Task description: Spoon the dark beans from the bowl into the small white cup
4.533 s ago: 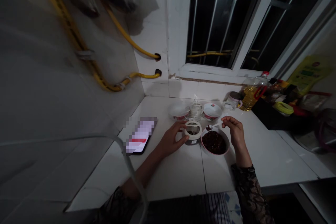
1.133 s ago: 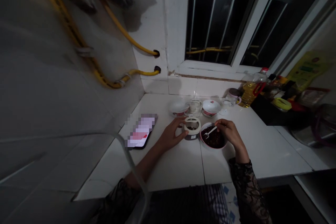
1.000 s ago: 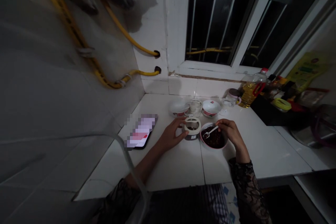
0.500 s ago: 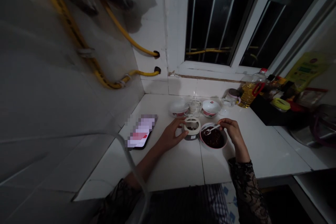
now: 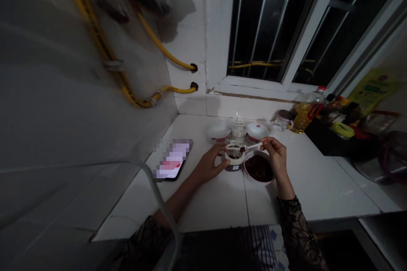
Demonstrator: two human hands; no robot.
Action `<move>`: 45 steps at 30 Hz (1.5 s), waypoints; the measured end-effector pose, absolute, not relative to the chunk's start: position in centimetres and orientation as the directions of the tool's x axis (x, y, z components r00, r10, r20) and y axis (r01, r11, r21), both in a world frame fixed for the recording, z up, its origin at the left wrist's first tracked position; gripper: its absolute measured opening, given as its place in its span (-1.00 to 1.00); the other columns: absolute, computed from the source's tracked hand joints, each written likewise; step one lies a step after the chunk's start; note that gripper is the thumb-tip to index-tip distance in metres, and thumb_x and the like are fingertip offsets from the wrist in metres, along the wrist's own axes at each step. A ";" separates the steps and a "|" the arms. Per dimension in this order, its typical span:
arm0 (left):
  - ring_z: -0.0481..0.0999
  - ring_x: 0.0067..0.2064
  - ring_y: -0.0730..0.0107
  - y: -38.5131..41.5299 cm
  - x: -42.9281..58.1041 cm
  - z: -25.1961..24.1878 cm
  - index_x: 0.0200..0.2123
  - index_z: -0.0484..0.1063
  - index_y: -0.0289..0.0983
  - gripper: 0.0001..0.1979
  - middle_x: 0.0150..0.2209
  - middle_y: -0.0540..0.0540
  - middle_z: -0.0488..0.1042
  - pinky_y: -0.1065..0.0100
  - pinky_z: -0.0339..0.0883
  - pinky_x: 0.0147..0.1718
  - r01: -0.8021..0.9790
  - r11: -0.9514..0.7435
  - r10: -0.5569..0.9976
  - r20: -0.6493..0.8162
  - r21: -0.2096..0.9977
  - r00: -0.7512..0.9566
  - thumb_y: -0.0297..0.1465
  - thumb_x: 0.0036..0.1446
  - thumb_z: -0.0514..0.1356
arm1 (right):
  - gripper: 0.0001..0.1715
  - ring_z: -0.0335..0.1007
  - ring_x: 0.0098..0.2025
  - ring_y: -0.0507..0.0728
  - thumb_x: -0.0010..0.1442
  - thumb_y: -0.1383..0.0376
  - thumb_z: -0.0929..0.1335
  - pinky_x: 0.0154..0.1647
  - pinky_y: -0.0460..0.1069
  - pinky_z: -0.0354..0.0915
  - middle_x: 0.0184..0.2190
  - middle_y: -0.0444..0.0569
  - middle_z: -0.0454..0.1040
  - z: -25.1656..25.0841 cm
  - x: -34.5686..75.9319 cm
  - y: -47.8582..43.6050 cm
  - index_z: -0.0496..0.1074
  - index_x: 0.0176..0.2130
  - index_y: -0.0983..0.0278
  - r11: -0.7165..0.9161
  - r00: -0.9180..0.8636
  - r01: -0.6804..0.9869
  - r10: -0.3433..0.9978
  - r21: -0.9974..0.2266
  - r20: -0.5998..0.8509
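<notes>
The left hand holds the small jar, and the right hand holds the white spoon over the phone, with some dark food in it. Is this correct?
Not quite. In the head view the right hand holds the white spoon over the small jar, not over the phone, which lies apart to the left. The left hand does hold the jar, and the spoon carries dark food.

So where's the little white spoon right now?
The spoon is in the right hand, held over the small jar that the left hand grips, just left of the bowl of dark food.
</notes>
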State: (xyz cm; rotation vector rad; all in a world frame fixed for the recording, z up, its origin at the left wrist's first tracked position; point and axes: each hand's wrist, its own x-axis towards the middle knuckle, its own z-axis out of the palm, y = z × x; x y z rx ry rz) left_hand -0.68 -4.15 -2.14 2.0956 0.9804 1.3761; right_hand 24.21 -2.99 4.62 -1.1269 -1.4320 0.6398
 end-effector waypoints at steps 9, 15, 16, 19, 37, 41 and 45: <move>0.50 0.15 0.12 -4.1 -0.7 -2.2 -0.05 0.38 -0.18 -0.75 0.13 -0.25 0.45 0.19 0.54 -0.07 0.321 -0.645 0.764 0.592 0.693 0.259 -0.30 0.22 0.25 | -0.72 0.39 -0.31 0.18 0.34 0.29 0.24 -0.03 0.15 0.26 -0.43 -0.03 0.53 4.2 22.6 -4.1 0.53 -0.25 0.18 0.762 -0.378 0.523 0.608 -0.381 0.698; 0.48 0.18 0.10 -4.0 -0.8 -2.5 -0.06 0.38 -0.19 -0.76 0.13 -0.24 0.45 0.18 0.54 -0.07 0.316 -0.651 0.759 0.601 0.690 0.251 -0.28 0.23 0.25 | -0.75 0.41 -0.24 0.20 0.27 0.13 0.31 -0.09 0.11 0.29 -0.43 -0.04 0.52 4.1 26.3 -3.4 0.54 -0.29 0.18 0.531 -0.005 0.498 0.793 -0.686 0.610; 0.48 0.18 0.10 -4.0 -0.8 -2.5 -0.06 0.38 -0.19 -0.76 0.13 -0.25 0.45 0.19 0.54 -0.07 0.313 -0.654 0.757 0.603 0.689 0.253 -0.28 0.23 0.25 | -0.74 0.41 -0.25 0.20 0.26 0.12 0.32 -0.09 0.10 0.29 -0.44 -0.05 0.52 4.1 27.0 -3.3 0.54 -0.30 0.19 0.498 0.013 0.493 0.815 -0.713 0.579; 0.48 0.18 0.11 -3.9 -0.8 -2.6 -0.05 0.37 -0.19 -0.75 0.13 -0.25 0.45 0.20 0.55 -0.09 0.315 -0.660 0.752 0.606 0.683 0.261 -0.29 0.23 0.26 | -0.74 0.42 -0.26 0.21 0.23 0.13 0.32 -0.07 0.11 0.28 -0.46 -0.05 0.53 3.7 28.4 -2.9 0.54 -0.32 0.19 0.437 -0.007 0.552 0.854 -0.710 0.520; 0.50 0.16 0.12 -4.1 -0.7 -2.2 -0.06 0.38 -0.20 -0.76 0.11 -0.25 0.47 0.21 0.55 -0.09 0.336 -0.657 0.753 0.606 0.675 0.256 -0.30 0.22 0.25 | -0.72 0.29 -0.48 0.11 -0.03 0.08 0.34 -0.33 0.00 0.19 -0.63 -0.14 0.41 3.1 28.0 -2.2 0.49 -0.44 0.23 0.154 -0.004 0.404 0.986 -0.902 0.167; 0.49 0.17 0.11 -4.1 -0.7 -2.1 -0.06 0.37 -0.20 -0.77 0.13 -0.26 0.45 0.21 0.54 -0.08 0.339 -0.657 0.754 0.603 0.674 0.262 -0.31 0.23 0.24 | -0.73 0.26 -0.50 0.10 -0.08 0.09 0.36 -0.35 0.00 0.17 -0.65 -0.15 0.37 3.3 28.0 -2.3 0.48 -0.45 0.24 0.123 -0.002 0.345 0.992 -0.931 0.130; 0.50 0.16 0.12 -4.1 -0.7 -2.3 -0.07 0.37 -0.20 -0.77 0.11 -0.25 0.46 0.21 0.55 -0.09 0.336 -0.660 0.750 0.611 0.672 0.253 -0.31 0.22 0.24 | -0.76 0.27 -0.48 0.09 -0.03 0.13 0.34 -0.34 -0.01 0.16 -0.63 -0.15 0.39 3.5 27.5 -2.7 0.50 -0.47 0.24 0.185 -0.083 0.425 0.983 -0.886 0.166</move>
